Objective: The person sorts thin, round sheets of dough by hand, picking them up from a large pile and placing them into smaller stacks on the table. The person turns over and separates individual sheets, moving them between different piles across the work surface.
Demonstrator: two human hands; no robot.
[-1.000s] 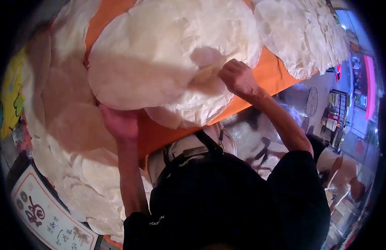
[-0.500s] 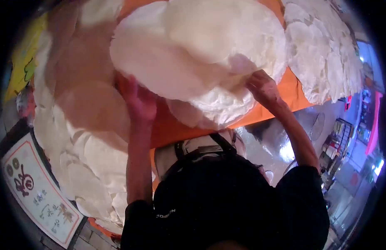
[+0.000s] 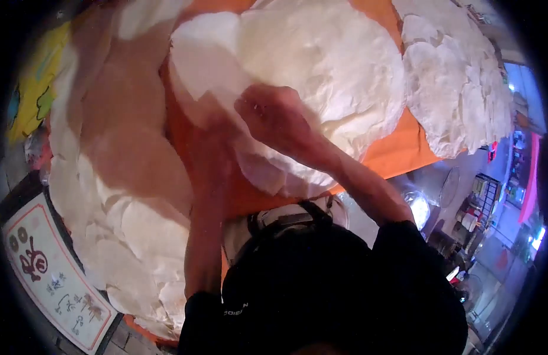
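Observation:
Large thin pale round sheets (image 3: 321, 53) lie overlapping in a pile on an orange cloth (image 3: 398, 154). My right hand (image 3: 277, 115) is over the lower left part of the middle pile, its fingers curled together; what they hold, if anything, is hidden. Close beside it on the left, my left hand (image 3: 218, 127) is in shadow and blurred at the pile's lower left edge, and its fingers cannot be made out. Shadow covers much of the pile's left side.
More pale sheets (image 3: 138, 236) are spread on the left, and another pile (image 3: 445, 89) lies at the right. A framed sign (image 3: 55, 278) stands at the lower left. Shiny metal ware (image 3: 419, 210) and a black rack (image 3: 484, 195) are at the right.
My right hand has moved left from the pile's right side to beside my left hand. My left hand has shifted slightly right, over the pile's edge.

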